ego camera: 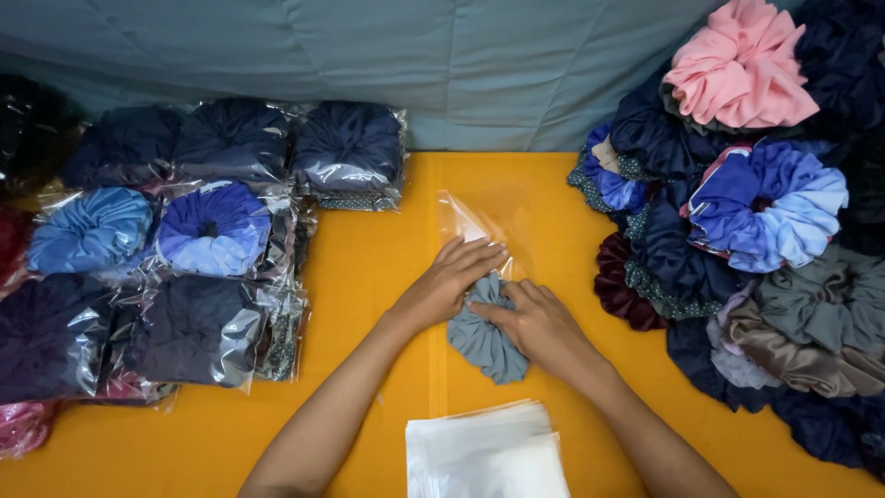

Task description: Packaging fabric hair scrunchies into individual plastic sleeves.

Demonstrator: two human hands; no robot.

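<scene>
At the near edge of the desk (369,277), about mid-width, lies a stack of flat clear bags (487,450), untouched and within easy reach of either hand.

Just beyond it, the grey scrunchie (485,337) sits in the middle of the desk, partly under both hands. The right hand (539,325) lies over its right side, fingers curled onto the gathered fabric and pressing it together. The left hand (450,279) rests at its upper edge, fingers narrow and pinched, apparently on the mouth of the clear bag (479,217) that lies flat beyond the scrunchie toward the far edge; whether they grip one layer of film or both cannot be told.

To do this well, I judge the left fingers should lift only the top layer so the mouth gapes, while the right hand keeps the scrunchie squeezed small and leads one folded edge in first. Pushing the whole ruffle at once would likely snag the film or crease it. Keeping the bag flat on the desk should give the fabric something to slide against.

Along the left edge, bagged scrunchies (214,229) in blues and dark navy lie in overlapping rows. At the right edge and far right corner, a heap of loose scrunchies (765,203) rises, with a pink scrunchie (742,69) on top. A grey quilted cloth (415,55) runs behind the far edge.
</scene>
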